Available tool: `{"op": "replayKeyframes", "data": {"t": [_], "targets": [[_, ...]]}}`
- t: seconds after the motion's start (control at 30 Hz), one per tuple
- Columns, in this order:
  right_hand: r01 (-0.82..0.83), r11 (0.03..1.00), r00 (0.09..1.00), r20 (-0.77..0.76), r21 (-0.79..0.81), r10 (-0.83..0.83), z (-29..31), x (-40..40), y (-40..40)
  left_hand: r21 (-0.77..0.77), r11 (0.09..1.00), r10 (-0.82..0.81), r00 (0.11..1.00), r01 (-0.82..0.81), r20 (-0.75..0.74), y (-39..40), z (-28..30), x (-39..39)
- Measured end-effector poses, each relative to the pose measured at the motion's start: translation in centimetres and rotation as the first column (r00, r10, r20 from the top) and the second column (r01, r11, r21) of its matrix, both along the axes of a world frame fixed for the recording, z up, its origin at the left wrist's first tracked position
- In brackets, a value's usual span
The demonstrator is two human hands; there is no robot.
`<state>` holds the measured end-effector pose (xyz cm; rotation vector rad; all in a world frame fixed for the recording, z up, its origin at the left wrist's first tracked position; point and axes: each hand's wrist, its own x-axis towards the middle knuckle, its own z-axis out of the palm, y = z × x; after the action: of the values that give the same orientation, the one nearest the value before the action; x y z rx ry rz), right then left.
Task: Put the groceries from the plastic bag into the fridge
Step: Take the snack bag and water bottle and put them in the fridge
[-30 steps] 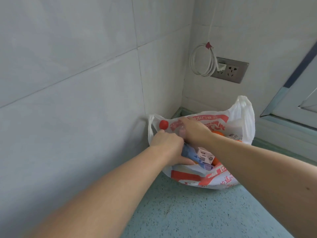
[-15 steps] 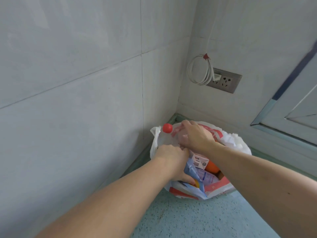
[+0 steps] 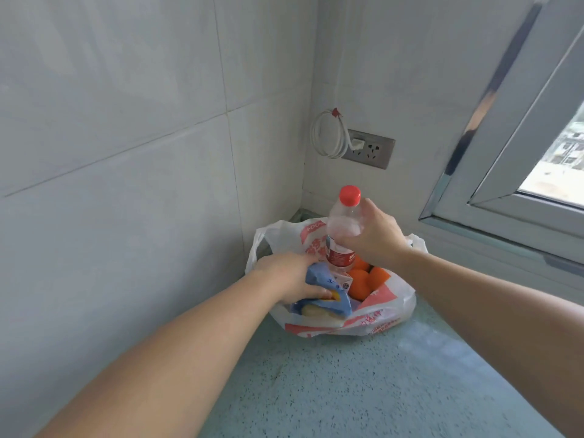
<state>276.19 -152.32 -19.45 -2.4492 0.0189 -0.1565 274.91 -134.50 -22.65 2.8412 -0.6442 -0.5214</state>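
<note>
A white and red plastic bag (image 3: pixel 387 303) sits in the corner of a teal counter. My right hand (image 3: pixel 373 237) grips a clear water bottle (image 3: pixel 343 230) with a red cap and red label, held upright with its base just above the bag's contents. My left hand (image 3: pixel 289 276) grips a blue snack packet (image 3: pixel 319 298) at the bag's near left side. Several oranges (image 3: pixel 363 279) and a small white carton (image 3: pixel 437 284) lie inside the bag. No fridge is in view.
Tiled walls (image 3: pixel 126 153) close in on the left and behind the bag. A grey wall socket (image 3: pixel 371 151) with a coiled white cable (image 3: pixel 325 137) hangs above it. A window frame (image 3: pixel 505 184) stands at the right. The teal counter (image 3: pixel 363 390) stretches toward me.
My right hand has lifted the water bottle upright out of the bag. My left hand stays on the blue packet. The camera has risen and pulled back.
</note>
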Motion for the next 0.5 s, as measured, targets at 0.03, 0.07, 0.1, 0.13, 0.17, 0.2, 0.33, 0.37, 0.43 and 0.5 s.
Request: {"op": "replayKeyframes", "data": {"t": [0.03,0.07,0.1,0.13,0.17,0.2,0.33,0.37,0.43,0.5], "targets": [[0.021,0.999,1.000,0.005,0.035,-0.021,0.4,-0.5,-0.3,-0.065,0.998,0.025,1.000,-0.025,0.001,0.0,0.3,-0.2],[0.042,0.997,0.999,0.015,0.065,-0.043,0.9,-1.0,-0.7,-0.112,0.993,0.047,0.999,-0.047,0.003,0.0,0.7,-0.4],[0.066,0.994,0.997,0.031,0.090,-0.069,1.4,-1.5,-1.1,-0.155,0.986,0.068,0.998,-0.065,0.015,0.0,1.3,-0.7],[0.089,0.990,0.994,0.055,0.112,-0.096,2.0,-1.9,-1.5,-0.196,0.977,0.089,0.996,-0.081,0.031,0.1,1.9,-1.1],[0.113,0.984,0.989,0.078,0.137,-0.124,2.6,-2.4,-2.0,-0.252,0.963,0.112,0.992,-0.096,0.051,0.1,2.6,-1.5],[0.134,0.976,0.984,0.098,0.170,-0.152,3.2,-2.9,-2.5,-0.326,0.939,0.139,0.988,-0.109,0.071,0.1,3.4,-2.1],[0.191,0.938,0.952,0.180,0.288,-0.249,5.5,-5.1,-4.1,-0.542,0.831,0.220,0.969,-0.126,0.112,-0.2,4.7,-3.2],[0.201,0.932,0.942,0.200,0.303,-0.268,6.1,-5.7,-4.5,-0.569,0.812,0.245,0.961,-0.133,0.125,-0.3,4.7,-3.3],[0.222,0.919,0.925,0.228,0.327,-0.305,7.3,-6.5,-5.2,-0.623,0.768,0.295,0.946,-0.151,0.134,-0.5,4.7,-3.5],[0.242,0.908,0.909,0.247,0.342,-0.335,8.5,-7.3,-5.8,-0.689,0.708,0.323,0.939,-0.156,0.119,-0.7,5.1,-3.9]]}}
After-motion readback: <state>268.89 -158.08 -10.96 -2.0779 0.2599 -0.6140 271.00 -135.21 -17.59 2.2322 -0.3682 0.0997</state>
